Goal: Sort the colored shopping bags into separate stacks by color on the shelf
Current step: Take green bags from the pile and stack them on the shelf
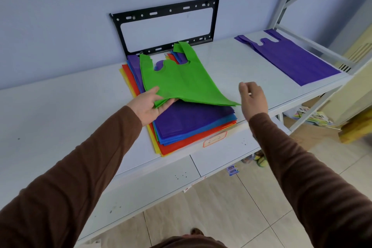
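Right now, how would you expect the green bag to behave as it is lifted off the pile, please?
The green bag is probably floppy: its free corner droops where the left hand lifts one edge. It looks thin and light. It may slide easily off the purple bag beneath.

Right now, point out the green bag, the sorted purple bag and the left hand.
green bag point(181, 80), head view, middle of its flat panel
purple bag point(291, 58), head view, middle of its body
left hand point(150, 106), head view, palm
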`<state>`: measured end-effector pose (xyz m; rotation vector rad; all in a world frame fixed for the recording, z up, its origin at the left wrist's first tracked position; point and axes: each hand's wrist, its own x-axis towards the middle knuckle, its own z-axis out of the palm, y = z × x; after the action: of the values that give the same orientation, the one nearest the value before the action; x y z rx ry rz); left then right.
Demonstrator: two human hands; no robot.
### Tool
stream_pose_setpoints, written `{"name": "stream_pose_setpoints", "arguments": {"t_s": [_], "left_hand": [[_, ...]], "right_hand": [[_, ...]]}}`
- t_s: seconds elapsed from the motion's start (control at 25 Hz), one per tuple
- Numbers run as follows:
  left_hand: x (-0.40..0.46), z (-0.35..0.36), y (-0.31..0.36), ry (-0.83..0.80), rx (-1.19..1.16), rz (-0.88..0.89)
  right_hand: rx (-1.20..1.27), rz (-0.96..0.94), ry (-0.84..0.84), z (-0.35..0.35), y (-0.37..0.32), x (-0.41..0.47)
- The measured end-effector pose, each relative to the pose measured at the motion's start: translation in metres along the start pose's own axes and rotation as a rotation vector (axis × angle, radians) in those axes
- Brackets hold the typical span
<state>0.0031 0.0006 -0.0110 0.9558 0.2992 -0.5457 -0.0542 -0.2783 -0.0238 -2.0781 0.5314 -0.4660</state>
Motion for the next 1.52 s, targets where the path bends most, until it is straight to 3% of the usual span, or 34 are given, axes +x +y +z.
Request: {"name": "stream_pose_setpoints", "arguments": {"t_s": [0.12, 0.24, 0.36, 0.52, 0.72, 0.88, 1.04, 1.2, 1.36, 1.52], "left_hand": [[0.002, -0.011, 0.003, -0.013, -0.086, -0.017], [0.000, -0.017, 0.002, -0.012, 0.052, 0.011], [0.002, -0.029, -0.005, -0.030, 0.365, 0.040], [0.033, -0.045, 0.011, -0.048, 0.424, 0.035], [0.071, -0.027, 0.030, 0.075, 0.620, 0.137], [0.082, -0.005, 0.022, 0.169, 0.956, 0.246], [0.087, -0.007, 0.018, 0.279, 0.980, 0.296], [0.079, -0.008, 0.030, 0.252, 1.064, 0.265], [0.051, -0.011, 0.091, 0.263, 1.208, 0.381], [-0.016, -0.049, 0.185, 0.336, 1.156, 0.522]], "right_hand": [[0.384, 0.467, -0.337, -0.015, -0.002, 0.008], [0.507, 0.589, -0.564, -0.005, -0.008, 0.013], [0.586, 0.498, -0.625, 0.015, -0.006, 0.024], [0.067, 0.134, -0.740, 0.029, -0.003, 0.037], [-0.101, 0.069, -0.874, 0.025, -0.005, 0.048], [-0.066, 0.102, -0.887, 0.029, -0.002, 0.055], [0.041, 0.119, -0.815, 0.037, 0.002, 0.057], [0.197, 0.180, -0.896, 0.040, -0.004, 0.055], [0.382, 0.114, -0.873, 0.057, -0.042, 0.052], [0.556, -0.044, -0.879, 0.103, -0.120, 0.022]]}}
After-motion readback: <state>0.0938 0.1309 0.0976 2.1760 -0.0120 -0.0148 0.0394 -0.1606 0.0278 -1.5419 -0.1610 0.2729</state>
